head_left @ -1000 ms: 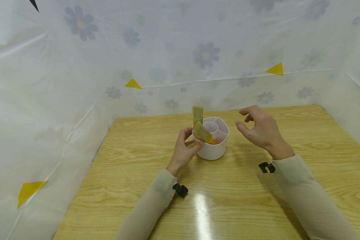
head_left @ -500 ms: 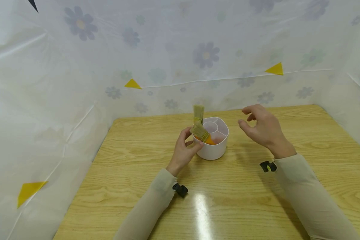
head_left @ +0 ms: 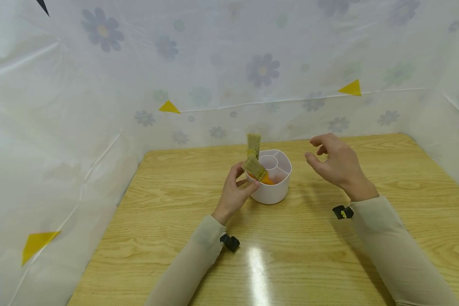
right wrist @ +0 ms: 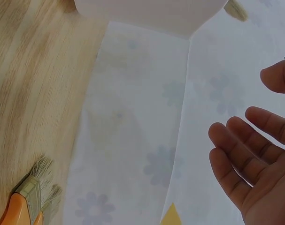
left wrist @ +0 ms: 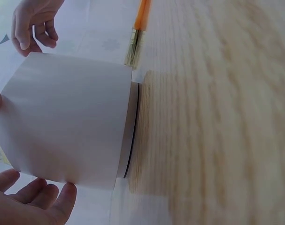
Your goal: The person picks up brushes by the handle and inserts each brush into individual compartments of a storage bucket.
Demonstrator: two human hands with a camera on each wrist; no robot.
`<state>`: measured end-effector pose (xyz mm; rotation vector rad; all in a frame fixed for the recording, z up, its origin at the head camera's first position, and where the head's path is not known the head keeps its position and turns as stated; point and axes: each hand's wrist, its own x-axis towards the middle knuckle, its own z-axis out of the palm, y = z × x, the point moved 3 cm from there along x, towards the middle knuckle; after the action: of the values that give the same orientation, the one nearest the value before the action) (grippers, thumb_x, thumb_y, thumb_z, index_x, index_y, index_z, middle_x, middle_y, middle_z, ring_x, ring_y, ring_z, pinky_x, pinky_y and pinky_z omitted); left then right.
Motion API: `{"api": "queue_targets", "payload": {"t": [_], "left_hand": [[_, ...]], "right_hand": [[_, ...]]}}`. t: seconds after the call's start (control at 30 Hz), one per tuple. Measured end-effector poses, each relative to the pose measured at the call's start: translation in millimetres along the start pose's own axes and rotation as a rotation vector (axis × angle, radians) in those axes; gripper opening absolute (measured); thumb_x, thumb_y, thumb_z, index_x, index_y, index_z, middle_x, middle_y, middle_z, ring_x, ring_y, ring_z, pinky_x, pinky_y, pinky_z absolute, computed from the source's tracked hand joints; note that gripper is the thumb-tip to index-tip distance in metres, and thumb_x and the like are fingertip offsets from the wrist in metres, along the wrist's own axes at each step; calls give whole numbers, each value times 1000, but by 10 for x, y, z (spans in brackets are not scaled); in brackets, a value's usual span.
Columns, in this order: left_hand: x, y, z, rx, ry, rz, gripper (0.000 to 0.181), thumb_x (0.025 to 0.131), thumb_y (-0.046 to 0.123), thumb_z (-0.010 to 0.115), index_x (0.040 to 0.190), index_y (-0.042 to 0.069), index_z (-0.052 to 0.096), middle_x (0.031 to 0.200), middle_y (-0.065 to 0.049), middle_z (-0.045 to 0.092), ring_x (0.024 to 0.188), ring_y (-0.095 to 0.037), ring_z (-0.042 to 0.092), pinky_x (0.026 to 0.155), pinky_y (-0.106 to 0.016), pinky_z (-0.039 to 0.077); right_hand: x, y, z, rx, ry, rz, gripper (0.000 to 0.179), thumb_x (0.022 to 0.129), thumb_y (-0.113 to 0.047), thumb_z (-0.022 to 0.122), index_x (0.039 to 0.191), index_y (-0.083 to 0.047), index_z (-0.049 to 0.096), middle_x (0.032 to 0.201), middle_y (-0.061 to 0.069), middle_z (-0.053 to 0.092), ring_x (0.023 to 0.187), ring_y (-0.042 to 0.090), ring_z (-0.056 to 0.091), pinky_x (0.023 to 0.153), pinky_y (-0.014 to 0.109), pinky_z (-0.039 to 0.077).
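A round white divided organizer stands on the wooden table. My left hand grips its left side, thumb at the front wall and fingers round the far side. In the left wrist view the fingertips press against its smooth wall. Two paintbrushes are in it, bristles up: one upright paintbrush at the back left, and one leaning paintbrush with an orange handle, tilted left over the rim. To the right of the organizer my right hand hovers with relaxed, slightly bent fingers, holding nothing.
An orange-handled paintbrush lies on the table past the organizer; the right wrist view shows brush bristles low at the left. Flower-patterned sheeting with yellow triangles rises behind the table.
My right hand has drifted slightly right, away from the organizer. The leaning paintbrush has tipped a little further left. My left hand keeps its place on the organizer.
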<state>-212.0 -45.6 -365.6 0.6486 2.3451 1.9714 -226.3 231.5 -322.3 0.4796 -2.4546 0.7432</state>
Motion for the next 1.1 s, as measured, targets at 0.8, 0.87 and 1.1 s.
{"api": "queue_targets", "payload": {"t": [0.8,0.87,1.1], "left_hand": [[3,-22,-18,-23,25,0,57,88,10,66,135,-2,37,133,-20,43,131,-34,37,104,-55,34],[2,-26,-24,-30,29,-2,56,88,9,66,135,-2,37,133,-21,43,131,-34,37,104,-56,34],[-2,-21,-26,-31,31,10,51,90,7,63,134,-2,41,135,-19,43,131,-35,38,103,-54,35]], "right_hand": [[-3,8,17,-13,-9,1,32,88,-24,63,113,-5,62,109,10,61,84,24,59,64,46,47],[-4,14,25,-13,-15,2,32,88,-25,63,113,-5,62,109,10,61,84,24,58,64,46,47],[-34,60,43,-28,-46,23,32,89,-27,62,113,-6,62,109,9,61,84,23,59,64,45,47]]}}
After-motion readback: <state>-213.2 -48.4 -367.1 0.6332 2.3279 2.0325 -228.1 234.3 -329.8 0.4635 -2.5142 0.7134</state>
